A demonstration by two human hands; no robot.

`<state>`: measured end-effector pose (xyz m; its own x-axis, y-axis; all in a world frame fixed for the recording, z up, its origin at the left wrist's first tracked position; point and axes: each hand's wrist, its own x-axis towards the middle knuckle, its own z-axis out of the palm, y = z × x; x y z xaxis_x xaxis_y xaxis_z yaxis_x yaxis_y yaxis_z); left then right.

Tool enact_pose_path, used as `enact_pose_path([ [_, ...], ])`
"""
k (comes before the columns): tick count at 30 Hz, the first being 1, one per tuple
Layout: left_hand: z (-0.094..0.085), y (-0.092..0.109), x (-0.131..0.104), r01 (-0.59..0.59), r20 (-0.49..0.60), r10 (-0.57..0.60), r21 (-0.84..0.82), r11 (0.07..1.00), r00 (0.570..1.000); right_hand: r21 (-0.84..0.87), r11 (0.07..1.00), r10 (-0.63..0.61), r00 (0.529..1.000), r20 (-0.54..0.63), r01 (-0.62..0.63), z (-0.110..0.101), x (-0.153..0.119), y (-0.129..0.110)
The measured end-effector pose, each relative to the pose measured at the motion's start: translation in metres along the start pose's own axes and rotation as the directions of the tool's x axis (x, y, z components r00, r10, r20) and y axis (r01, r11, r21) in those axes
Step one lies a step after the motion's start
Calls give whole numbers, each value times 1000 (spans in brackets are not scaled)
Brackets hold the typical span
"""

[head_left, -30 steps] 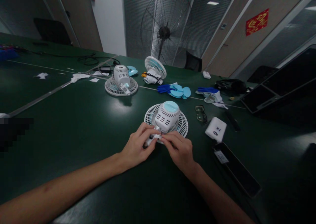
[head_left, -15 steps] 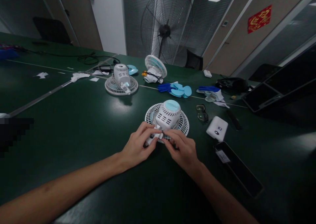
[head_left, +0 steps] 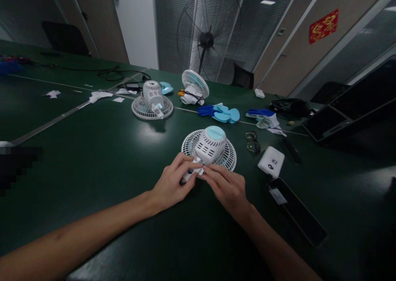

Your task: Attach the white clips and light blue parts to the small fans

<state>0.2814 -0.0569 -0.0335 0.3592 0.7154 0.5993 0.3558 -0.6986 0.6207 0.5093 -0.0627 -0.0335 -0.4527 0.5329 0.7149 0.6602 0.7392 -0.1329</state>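
Note:
A small white fan (head_left: 210, 145) lies grille-down on the dark green table, its motor housing up and capped in light blue. At its near side sticks out a white clip-like part (head_left: 196, 165). My left hand (head_left: 175, 180) is closed on this part, thumb below and fingers above. From the other side my right hand (head_left: 227, 186) pinches at the same part, its fingertips together. Whether anything small sits between the right fingertips is hidden.
Farther back are a second fan (head_left: 152, 97), a third fan (head_left: 194, 87), light blue blades (head_left: 227, 114) and gloves (head_left: 262, 118). Glasses (head_left: 253, 142), a white box (head_left: 271, 161) and a black phone-like slab (head_left: 298, 211) lie to the right.
The right hand's fingers have drawn closer together and shifted slightly at the clip-like part. My left hand and the fan stay in place.

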Motion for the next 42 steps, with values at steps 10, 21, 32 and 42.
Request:
enact_pose_path([
  [10,0,-1,0,-8,5,8,22,1000,1000,44,998,53,999,1,-53,1,0,-5],
  [21,1,0,0,-30,31,28,54,998,999,303,856,392,908,148,-419,3,9,-20],
  [32,1,-1,0,-30,5,29,27,999,1000,53,998,17,998,65,-21,-7,4,-5],
  [42,1,0,0,-56,12,55,48,997,998,181,970,151,985,81,-163,-1,6,-10],
])
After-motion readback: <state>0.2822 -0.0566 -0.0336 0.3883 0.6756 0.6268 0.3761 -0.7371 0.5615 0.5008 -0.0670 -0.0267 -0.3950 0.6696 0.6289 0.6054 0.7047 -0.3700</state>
